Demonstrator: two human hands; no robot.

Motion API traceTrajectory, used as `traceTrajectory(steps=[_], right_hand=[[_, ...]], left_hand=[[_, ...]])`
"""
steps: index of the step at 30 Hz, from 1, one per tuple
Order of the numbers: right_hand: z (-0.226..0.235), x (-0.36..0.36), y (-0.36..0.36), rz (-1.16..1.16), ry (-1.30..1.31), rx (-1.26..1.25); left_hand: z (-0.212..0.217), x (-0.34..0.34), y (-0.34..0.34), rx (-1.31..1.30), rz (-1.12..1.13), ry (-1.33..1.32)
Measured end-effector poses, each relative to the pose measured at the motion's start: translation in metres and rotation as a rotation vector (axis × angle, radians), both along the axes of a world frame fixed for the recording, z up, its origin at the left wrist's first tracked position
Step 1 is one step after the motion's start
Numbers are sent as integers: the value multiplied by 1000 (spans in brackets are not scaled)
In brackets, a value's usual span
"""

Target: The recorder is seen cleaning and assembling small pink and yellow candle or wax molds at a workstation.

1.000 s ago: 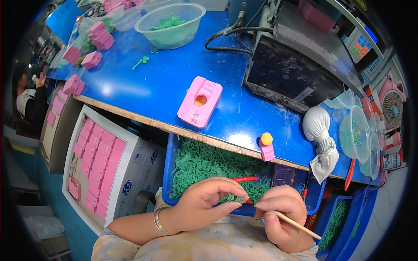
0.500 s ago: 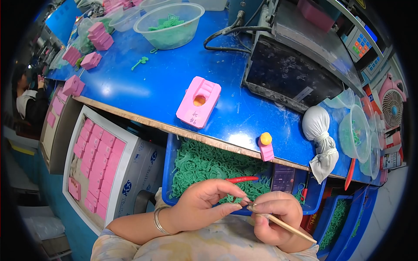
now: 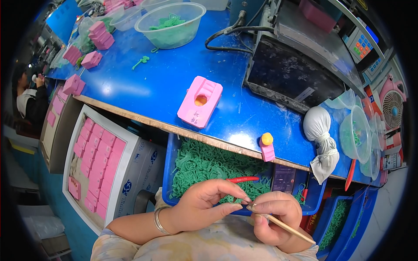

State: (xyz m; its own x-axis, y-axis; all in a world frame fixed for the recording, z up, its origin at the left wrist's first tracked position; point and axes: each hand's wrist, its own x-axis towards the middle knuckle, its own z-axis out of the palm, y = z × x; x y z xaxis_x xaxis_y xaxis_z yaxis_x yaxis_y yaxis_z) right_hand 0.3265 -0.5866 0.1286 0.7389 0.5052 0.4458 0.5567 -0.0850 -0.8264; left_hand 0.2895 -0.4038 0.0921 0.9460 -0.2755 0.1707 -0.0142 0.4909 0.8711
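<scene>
Blue table at 12 o'clock from us, with a pink block standing on it and a blue tray of green pieces just below its near edge. We've got both hands at the tray's near side, fingertips practically meeting. Our right hand has its fingers closed on a wooden stick, gripped near one end, the other end slanting out toward 4 o'clock. Our left hand has thumb and forefinger curled toward each other, with a small green bit showing between them; honestly can't tell if it's pinched or lying in the tray behind. For what it's worth, we'd keep that left pinch feather-light, since those thin strands look like they'd bend or snap easily. We'd let the fingertips of both hands brace on each other, so the stick gets steered by small finger moves, not the whole arm. Staying close over the tray seems smart too, and we'd watch the red handle at 12 o'clock from our fingertips.
</scene>
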Motion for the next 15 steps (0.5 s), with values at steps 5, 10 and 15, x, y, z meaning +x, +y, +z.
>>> traceTrajectory(steps=[5, 10, 15], right_hand=[[-1, -1, 0, 5, 2, -2], [3, -4, -4, 27, 211, 91], [9, 4, -11, 78, 254, 58]], left_hand=[[0, -1, 0, 0, 5, 3], [0, -1, -1, 17, 14, 13], [0, -2, -1, 56, 45, 27]])
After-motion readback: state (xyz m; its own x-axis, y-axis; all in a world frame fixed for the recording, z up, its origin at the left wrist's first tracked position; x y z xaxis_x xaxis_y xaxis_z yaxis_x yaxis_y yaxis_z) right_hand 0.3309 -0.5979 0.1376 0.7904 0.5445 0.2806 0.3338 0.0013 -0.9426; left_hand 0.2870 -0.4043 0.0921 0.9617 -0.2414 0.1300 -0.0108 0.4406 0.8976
